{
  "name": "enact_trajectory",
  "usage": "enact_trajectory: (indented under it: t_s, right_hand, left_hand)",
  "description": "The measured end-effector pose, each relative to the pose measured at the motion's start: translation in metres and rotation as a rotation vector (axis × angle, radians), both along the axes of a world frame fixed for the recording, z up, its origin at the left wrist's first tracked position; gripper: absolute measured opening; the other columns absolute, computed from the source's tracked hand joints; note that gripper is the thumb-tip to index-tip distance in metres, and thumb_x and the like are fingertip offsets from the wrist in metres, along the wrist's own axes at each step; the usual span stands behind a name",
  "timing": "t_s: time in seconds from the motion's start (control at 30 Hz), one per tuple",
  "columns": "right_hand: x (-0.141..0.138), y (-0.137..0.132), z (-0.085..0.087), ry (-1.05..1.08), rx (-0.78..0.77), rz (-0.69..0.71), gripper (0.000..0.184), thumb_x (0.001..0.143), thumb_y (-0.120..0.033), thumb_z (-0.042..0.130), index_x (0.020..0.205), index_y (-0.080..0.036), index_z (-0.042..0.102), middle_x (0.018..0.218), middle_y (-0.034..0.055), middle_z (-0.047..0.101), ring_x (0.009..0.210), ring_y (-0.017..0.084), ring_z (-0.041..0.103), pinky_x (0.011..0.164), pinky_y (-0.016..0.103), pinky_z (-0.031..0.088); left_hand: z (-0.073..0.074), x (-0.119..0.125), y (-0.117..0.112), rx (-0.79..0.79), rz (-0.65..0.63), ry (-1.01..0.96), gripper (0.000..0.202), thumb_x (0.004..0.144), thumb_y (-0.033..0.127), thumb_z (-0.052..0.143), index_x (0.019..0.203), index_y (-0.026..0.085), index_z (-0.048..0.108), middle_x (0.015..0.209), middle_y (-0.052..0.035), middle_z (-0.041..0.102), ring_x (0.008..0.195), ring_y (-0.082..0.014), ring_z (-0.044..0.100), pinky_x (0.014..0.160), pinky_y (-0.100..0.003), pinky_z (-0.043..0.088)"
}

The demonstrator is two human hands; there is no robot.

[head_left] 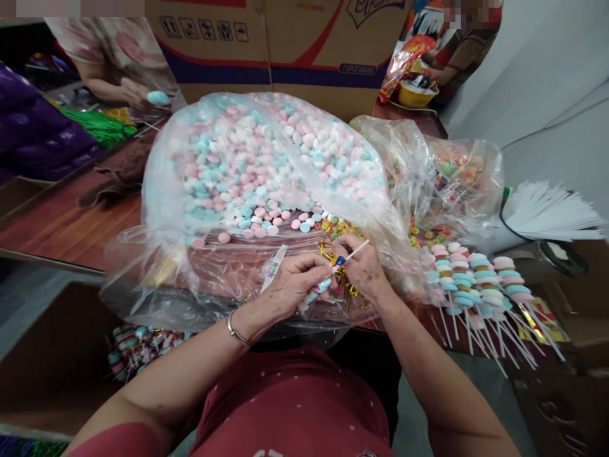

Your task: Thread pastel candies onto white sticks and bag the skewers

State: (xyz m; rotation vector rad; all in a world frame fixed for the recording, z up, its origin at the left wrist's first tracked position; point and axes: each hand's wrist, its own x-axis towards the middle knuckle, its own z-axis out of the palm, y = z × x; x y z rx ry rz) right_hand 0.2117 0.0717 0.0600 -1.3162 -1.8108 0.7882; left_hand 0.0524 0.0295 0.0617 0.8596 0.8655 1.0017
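Note:
My left hand point(295, 280) is closed around a candy skewer point(318, 289) of stacked pastel discs. My right hand point(362, 265) pinches the white stick point(356, 250) of that skewer, with a small blue and red piece on it. Both hands work at the front edge of a big clear plastic bag point(266, 165) full of pink, blue and white candy discs. Small coloured ring candies point(333, 226) and gold twist ties point(349, 293) lie just beyond and under my hands.
Finished candy skewers point(476, 279) lie in a row to the right. A bundle of white sticks point(547, 212) sits farther right. A second bag point(457, 184) holds mixed candies. Cardboard boxes point(285, 44) stand behind. Other people work at the back left and right. More skewers point(133, 349) lie below left.

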Motion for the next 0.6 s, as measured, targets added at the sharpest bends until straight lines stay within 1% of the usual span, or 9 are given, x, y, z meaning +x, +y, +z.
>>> enact_trajectory:
  t_s: [0.1, 0.17, 0.27, 0.37, 0.43, 0.47, 0.5, 0.53, 0.6]
  right_hand:
    - [-0.002, -0.013, 0.0, 0.127, -0.091, 0.047, 0.014, 0.08, -0.027, 0.052, 0.075, -0.019, 0.063, 0.066, -0.0013, 0.062, 0.063, 0.013, 0.055, 0.063, 0.025, 0.042]
    - [-0.002, -0.021, -0.001, 0.165, -0.098, 0.026, 0.015, 0.08, -0.028, 0.052, 0.072, -0.019, 0.062, 0.061, -0.0029, 0.059, 0.059, 0.012, 0.052, 0.059, 0.024, 0.041]
    - [-0.001, -0.027, 0.0, 0.163, -0.084, 0.022, 0.018, 0.081, -0.026, 0.051, 0.066, -0.019, 0.057, 0.059, -0.0041, 0.056, 0.057, 0.01, 0.049, 0.058, 0.022, 0.039]
    - [-0.001, -0.029, 0.003, 0.16, -0.101, 0.095, 0.022, 0.085, -0.025, 0.05, 0.064, -0.019, 0.054, 0.06, -0.0044, 0.058, 0.057, 0.009, 0.051, 0.058, 0.021, 0.039]
    - [-0.001, -0.031, 0.005, 0.123, -0.072, 0.127, 0.024, 0.088, -0.025, 0.05, 0.064, -0.019, 0.053, 0.061, -0.0042, 0.058, 0.057, 0.009, 0.05, 0.057, 0.021, 0.039]
    - [-0.002, -0.032, 0.005, 0.074, -0.022, 0.13, 0.025, 0.089, -0.024, 0.049, 0.065, -0.019, 0.053, 0.061, -0.0037, 0.058, 0.057, 0.009, 0.05, 0.057, 0.021, 0.039]
    - [-0.002, -0.033, 0.005, -0.003, 0.06, 0.122, 0.025, 0.09, -0.022, 0.049, 0.065, -0.019, 0.054, 0.063, -0.0028, 0.057, 0.059, 0.01, 0.05, 0.059, 0.022, 0.039]
    - [-0.003, -0.035, 0.004, -0.109, 0.173, 0.104, 0.025, 0.091, -0.02, 0.047, 0.067, -0.018, 0.055, 0.064, -0.0014, 0.057, 0.062, 0.011, 0.051, 0.061, 0.024, 0.04]
    - [-0.004, -0.039, 0.004, -0.379, 0.45, 0.06, 0.027, 0.093, -0.015, 0.044, 0.07, -0.017, 0.059, 0.068, 0.0022, 0.058, 0.068, 0.014, 0.05, 0.066, 0.028, 0.039]
  left_hand:
    - [-0.001, 0.006, -0.001, -0.007, 0.017, 0.009, 0.026, 0.071, 0.038, 0.075, 0.07, 0.014, 0.064, 0.062, -0.0013, 0.069, 0.046, -0.008, 0.059, 0.045, -0.017, 0.045]
    - [0.0, 0.007, -0.001, -0.031, 0.043, 0.015, 0.029, 0.069, 0.039, 0.076, 0.072, 0.014, 0.062, 0.062, -0.0016, 0.069, 0.045, -0.0083, 0.059, 0.044, -0.017, 0.046]
    - [0.0, 0.008, -0.002, -0.053, 0.077, 0.002, 0.032, 0.066, 0.039, 0.078, 0.076, 0.015, 0.058, 0.06, -0.0012, 0.069, 0.044, -0.0093, 0.059, 0.043, -0.017, 0.046]
    - [-0.001, 0.008, -0.003, -0.042, 0.12, -0.016, 0.033, 0.066, 0.036, 0.079, 0.083, 0.016, 0.059, 0.059, 0.0, 0.068, 0.044, -0.0099, 0.059, 0.042, -0.017, 0.045]
    - [-0.004, 0.008, -0.003, -0.021, 0.15, -0.001, 0.03, 0.067, 0.036, 0.078, 0.083, 0.016, 0.061, 0.059, 0.0011, 0.067, 0.044, -0.0097, 0.058, 0.042, -0.018, 0.045]
    - [-0.005, 0.008, -0.003, -0.007, 0.165, 0.015, 0.029, 0.067, 0.036, 0.077, 0.081, 0.016, 0.062, 0.059, 0.0018, 0.066, 0.044, -0.0094, 0.057, 0.042, -0.018, 0.044]
    - [-0.006, 0.008, -0.003, 0.01, 0.179, 0.039, 0.027, 0.068, 0.035, 0.077, 0.079, 0.016, 0.063, 0.059, 0.0025, 0.064, 0.044, -0.009, 0.056, 0.043, -0.018, 0.044]
    - [-0.006, 0.007, -0.001, 0.028, 0.192, 0.075, 0.024, 0.068, 0.034, 0.076, 0.076, 0.016, 0.063, 0.059, 0.003, 0.063, 0.045, -0.0084, 0.055, 0.043, -0.018, 0.043]
    - [-0.006, 0.005, 0.002, 0.078, 0.207, 0.182, 0.019, 0.069, 0.032, 0.073, 0.071, 0.015, 0.064, 0.059, 0.0034, 0.061, 0.048, -0.0074, 0.052, 0.046, -0.018, 0.042]
